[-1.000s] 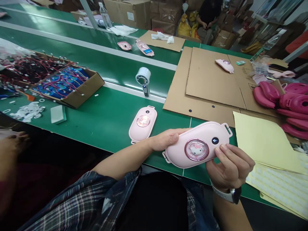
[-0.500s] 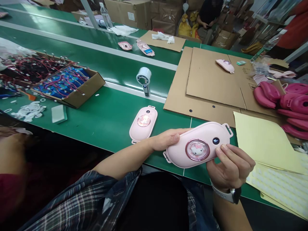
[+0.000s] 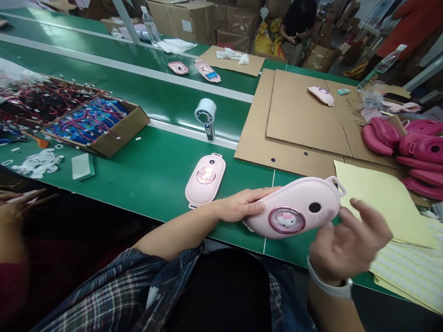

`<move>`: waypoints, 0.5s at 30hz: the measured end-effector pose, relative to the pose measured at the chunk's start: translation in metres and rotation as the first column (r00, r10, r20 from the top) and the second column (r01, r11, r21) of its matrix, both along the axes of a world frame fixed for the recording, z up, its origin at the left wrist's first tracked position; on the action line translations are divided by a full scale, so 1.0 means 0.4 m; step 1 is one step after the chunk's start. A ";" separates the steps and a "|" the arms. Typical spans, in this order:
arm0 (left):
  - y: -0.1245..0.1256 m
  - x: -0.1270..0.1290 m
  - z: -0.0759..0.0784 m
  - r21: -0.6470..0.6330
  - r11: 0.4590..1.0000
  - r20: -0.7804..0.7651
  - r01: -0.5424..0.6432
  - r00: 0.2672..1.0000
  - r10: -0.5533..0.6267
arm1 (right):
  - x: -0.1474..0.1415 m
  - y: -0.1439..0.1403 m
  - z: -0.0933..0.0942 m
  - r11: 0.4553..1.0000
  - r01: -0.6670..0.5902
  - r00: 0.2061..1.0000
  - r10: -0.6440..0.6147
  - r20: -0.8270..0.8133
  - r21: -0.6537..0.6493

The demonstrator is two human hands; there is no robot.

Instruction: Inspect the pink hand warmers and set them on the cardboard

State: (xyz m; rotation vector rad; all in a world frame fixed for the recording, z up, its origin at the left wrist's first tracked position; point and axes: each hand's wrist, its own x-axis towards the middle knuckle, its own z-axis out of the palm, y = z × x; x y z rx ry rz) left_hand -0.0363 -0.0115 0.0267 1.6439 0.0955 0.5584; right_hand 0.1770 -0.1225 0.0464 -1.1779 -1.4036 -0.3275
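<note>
A pale pink oval massager-like device [image 3: 304,200] is tilted above the green bench, with a cat-face emblem under a clear round window, a dark round display and strap loops at its ends. My left hand [image 3: 242,205] is closed around its left end, thumb on top. Close to the device's right end, my right hand [image 3: 349,240] is off its face, fingers apart and blurred by motion; it wears a watch with a pale band. A second pink device [image 3: 205,180] of the same kind lies on the bench beyond my left forearm.
A light handheld fan [image 3: 206,117] stands behind. Left is a carton [image 3: 129,131] of blue batteries with wires. Cardboard sheets [image 3: 308,120], yellow paper [image 3: 384,198] and magenta casings [image 3: 418,145] occupy the right. A co-worker's hand [image 3: 20,207] shows at far left.
My right hand has let go of the device and moved right, its fingers opening. The lit digits on the display have gone dark. My left hand keeps its hold, the device slightly turned.
</note>
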 end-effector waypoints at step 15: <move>-0.011 0.015 -0.006 0.314 0.944 -0.080 -0.104 0.987 0.136 | -0.049 0.035 0.034 0.983 -0.072 0.800 -0.042 -0.598 -0.167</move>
